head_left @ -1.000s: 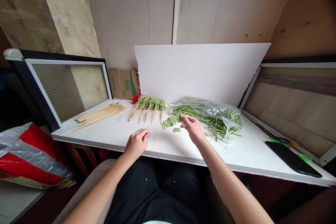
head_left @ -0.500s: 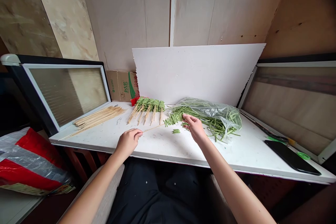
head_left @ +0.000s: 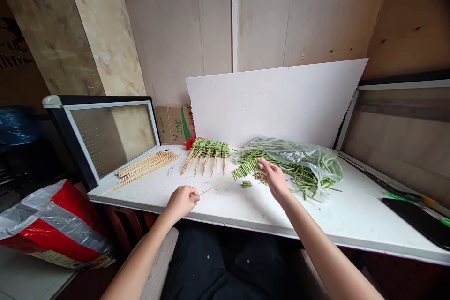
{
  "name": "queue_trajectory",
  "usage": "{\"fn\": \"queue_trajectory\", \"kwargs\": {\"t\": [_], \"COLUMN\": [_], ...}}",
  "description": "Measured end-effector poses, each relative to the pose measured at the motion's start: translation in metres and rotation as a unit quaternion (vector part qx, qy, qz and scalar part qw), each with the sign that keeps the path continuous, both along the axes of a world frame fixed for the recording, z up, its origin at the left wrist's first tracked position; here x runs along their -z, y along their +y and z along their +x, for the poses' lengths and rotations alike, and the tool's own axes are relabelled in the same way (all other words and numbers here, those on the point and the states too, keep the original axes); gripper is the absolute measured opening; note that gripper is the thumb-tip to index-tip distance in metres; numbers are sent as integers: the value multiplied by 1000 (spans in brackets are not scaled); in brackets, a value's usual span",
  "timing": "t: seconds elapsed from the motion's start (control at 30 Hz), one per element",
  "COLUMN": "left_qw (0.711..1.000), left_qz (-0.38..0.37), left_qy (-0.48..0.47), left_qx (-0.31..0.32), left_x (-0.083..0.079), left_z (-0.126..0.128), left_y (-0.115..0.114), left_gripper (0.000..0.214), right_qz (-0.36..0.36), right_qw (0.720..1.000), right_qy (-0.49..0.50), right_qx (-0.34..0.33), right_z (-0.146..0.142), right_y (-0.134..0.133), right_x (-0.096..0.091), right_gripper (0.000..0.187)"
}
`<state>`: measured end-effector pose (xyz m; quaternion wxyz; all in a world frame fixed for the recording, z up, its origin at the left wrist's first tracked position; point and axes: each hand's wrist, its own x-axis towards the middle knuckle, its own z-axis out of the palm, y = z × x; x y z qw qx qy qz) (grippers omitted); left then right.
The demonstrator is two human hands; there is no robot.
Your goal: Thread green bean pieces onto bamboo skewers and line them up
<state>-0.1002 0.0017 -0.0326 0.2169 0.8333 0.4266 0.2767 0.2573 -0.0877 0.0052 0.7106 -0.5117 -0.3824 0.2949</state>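
Note:
My left hand [head_left: 183, 200] is closed in a pinch on the near end of a thin bamboo skewer [head_left: 211, 188]. A row of cut green bean pieces [head_left: 245, 168] is threaded side by side on its far part. At the far end of that row, the thumb and fingers of my right hand [head_left: 274, 178] are pressed together on the last bean pieces; the skewer's tip is hidden there. Below the row, a few short bean pieces [head_left: 246, 184] lie on the white table [head_left: 232, 215]. More cut pieces show partly behind my right fingers.
Filled bean skewers [head_left: 211, 147] are stacked at the back, left of centre. Bare bamboo skewers [head_left: 146, 168] lie at the left. Long green beans [head_left: 298, 180] spill from a clear plastic bag [head_left: 295, 149]. A white board [head_left: 274, 108] stands behind; a black phone [head_left: 416, 218] lies at right.
The camera view has shifted, so the whole scene sits further right and slightly lower. Both hands keep their holds on the skewer and the bean row, with little other movement.

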Motion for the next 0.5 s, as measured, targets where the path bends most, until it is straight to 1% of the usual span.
{"fn": "queue_trajectory", "kwargs": {"t": [0.13,0.23,0.33,0.43,0.5], "left_qw": [992,977,968,965,961], "left_qz": [-79,-115,-116,-109,-111], "left_qy": [-84,-161,-186,-176,-156], "left_qx": [-42,-78,-123,-161,-201], "left_x": [17,22,17,6,-1], "left_z": [-3,-15,-32,-42,-42], "left_y": [18,41,69,100,120], "left_gripper": [16,18,24,27,26], "right_qz": [-19,-33,-12,24,28], "right_qw": [999,997,994,985,982], "right_qy": [21,4,-54,-127,-150], "right_qx": [31,65,90,111,113], "right_z": [5,8,7,5,5], "right_y": [7,12,16,17,18], "right_x": [12,26,41,55,61], "right_gripper": [62,69,72,62,54]}}
